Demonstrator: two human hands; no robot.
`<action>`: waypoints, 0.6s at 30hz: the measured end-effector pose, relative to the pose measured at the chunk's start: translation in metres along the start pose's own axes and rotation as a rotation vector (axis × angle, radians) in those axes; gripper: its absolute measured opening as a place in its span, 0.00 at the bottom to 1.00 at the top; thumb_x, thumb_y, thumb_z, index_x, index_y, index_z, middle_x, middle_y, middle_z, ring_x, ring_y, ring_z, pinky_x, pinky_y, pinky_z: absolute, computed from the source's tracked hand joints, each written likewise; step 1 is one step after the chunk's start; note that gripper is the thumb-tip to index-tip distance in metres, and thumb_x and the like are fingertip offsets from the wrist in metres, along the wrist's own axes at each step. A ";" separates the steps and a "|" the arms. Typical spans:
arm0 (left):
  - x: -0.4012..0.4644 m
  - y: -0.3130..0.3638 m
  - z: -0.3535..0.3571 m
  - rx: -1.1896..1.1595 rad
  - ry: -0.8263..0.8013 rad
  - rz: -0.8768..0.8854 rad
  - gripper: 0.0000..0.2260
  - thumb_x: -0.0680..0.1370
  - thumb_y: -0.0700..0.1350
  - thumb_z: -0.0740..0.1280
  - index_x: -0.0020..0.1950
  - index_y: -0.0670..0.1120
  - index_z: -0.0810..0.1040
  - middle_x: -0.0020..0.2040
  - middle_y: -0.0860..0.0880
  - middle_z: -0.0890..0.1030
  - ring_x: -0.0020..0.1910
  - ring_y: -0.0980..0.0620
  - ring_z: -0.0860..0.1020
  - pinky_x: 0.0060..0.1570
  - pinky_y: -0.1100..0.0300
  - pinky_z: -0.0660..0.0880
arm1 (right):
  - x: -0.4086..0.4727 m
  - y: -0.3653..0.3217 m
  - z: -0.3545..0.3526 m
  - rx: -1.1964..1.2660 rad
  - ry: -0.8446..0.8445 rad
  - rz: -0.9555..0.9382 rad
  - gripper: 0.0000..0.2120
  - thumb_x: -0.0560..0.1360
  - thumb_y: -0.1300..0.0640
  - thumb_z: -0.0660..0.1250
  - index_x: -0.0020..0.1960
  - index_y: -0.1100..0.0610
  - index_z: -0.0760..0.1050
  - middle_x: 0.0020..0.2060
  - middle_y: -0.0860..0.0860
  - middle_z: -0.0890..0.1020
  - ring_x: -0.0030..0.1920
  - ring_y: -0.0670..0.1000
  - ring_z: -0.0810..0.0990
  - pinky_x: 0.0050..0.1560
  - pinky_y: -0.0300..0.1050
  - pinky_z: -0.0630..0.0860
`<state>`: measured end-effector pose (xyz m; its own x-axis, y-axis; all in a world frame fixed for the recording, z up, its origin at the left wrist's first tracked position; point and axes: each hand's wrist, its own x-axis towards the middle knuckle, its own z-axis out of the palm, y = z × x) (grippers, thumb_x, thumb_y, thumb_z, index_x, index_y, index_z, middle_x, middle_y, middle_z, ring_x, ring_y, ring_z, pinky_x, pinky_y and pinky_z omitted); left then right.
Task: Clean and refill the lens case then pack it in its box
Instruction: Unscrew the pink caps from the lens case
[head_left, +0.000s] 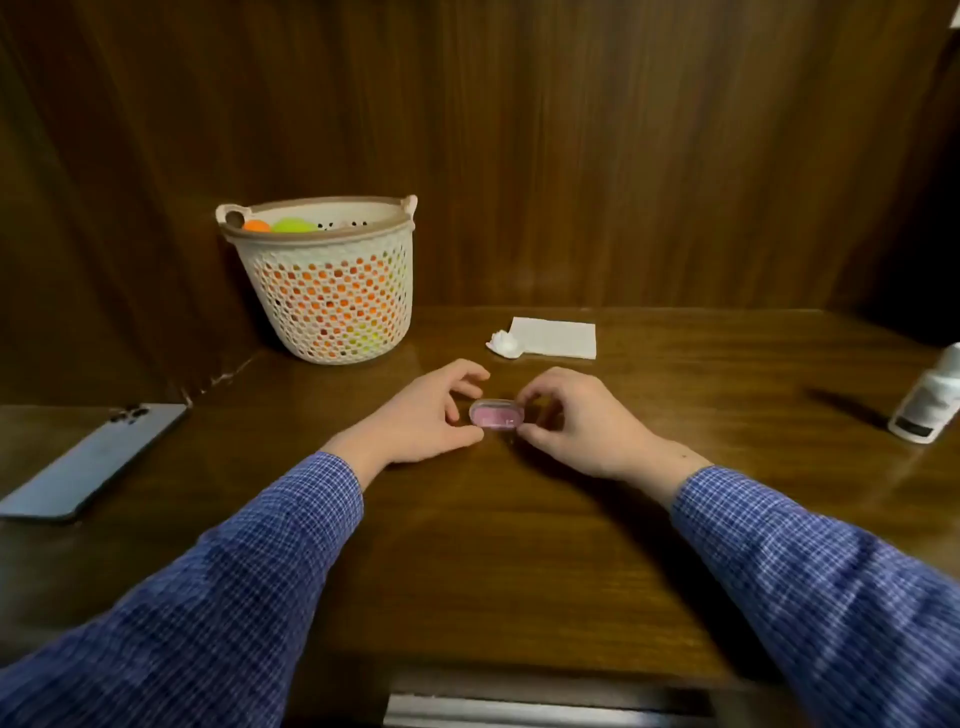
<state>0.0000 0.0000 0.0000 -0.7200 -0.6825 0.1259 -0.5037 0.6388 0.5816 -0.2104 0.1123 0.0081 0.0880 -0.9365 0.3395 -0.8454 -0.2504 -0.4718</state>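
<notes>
Stage: looks to me like you're near the end. The small pink box sits shut on the table between your hands, so I'd guess the lens case is already inside, though I can't see the case itself.
Left hand: resting on the table just left of the box, fingers loosely curled, thumb tip right at its left end. Touching or just short of it, hard to say; not really gripping anything.
Right hand: fingertips pinching the right end of the box, so you've got hold of it there.
Done, probably: a crumpled tissue next to a flat paper towel on the far side hints the wiping is over. The white bottle stands far right, well away from you.
Left to do: maybe just pressing the lid fully closed.
Table: dark glossy wood, a bit reflective.
Other stuff: phone face down at the left, perforated basket with bright bits at far left.
Room: dark wood panelling close behind, dim light.
</notes>
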 end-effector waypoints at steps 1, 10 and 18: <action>0.003 0.000 0.002 -0.027 0.004 0.012 0.28 0.76 0.49 0.76 0.71 0.62 0.68 0.63 0.59 0.80 0.47 0.62 0.81 0.43 0.68 0.79 | 0.004 0.003 0.005 -0.030 0.010 -0.034 0.12 0.75 0.50 0.75 0.57 0.48 0.81 0.54 0.44 0.80 0.48 0.43 0.81 0.50 0.41 0.83; 0.015 0.007 0.023 -0.254 0.109 0.028 0.22 0.73 0.47 0.79 0.64 0.58 0.75 0.48 0.61 0.85 0.39 0.61 0.82 0.39 0.70 0.77 | 0.007 0.014 0.003 -0.154 0.032 -0.168 0.12 0.77 0.48 0.71 0.57 0.52 0.85 0.47 0.43 0.83 0.43 0.42 0.81 0.46 0.41 0.82; 0.017 0.009 0.022 -0.407 0.056 -0.020 0.21 0.73 0.43 0.79 0.62 0.54 0.76 0.46 0.54 0.88 0.35 0.60 0.79 0.37 0.69 0.76 | 0.005 -0.001 -0.003 -0.235 -0.011 -0.165 0.14 0.79 0.46 0.66 0.51 0.53 0.87 0.40 0.46 0.85 0.38 0.45 0.81 0.42 0.41 0.81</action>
<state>-0.0273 0.0017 -0.0109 -0.6794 -0.7186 0.1483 -0.2791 0.4400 0.8535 -0.2108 0.1089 0.0128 0.2390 -0.8908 0.3864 -0.9180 -0.3369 -0.2090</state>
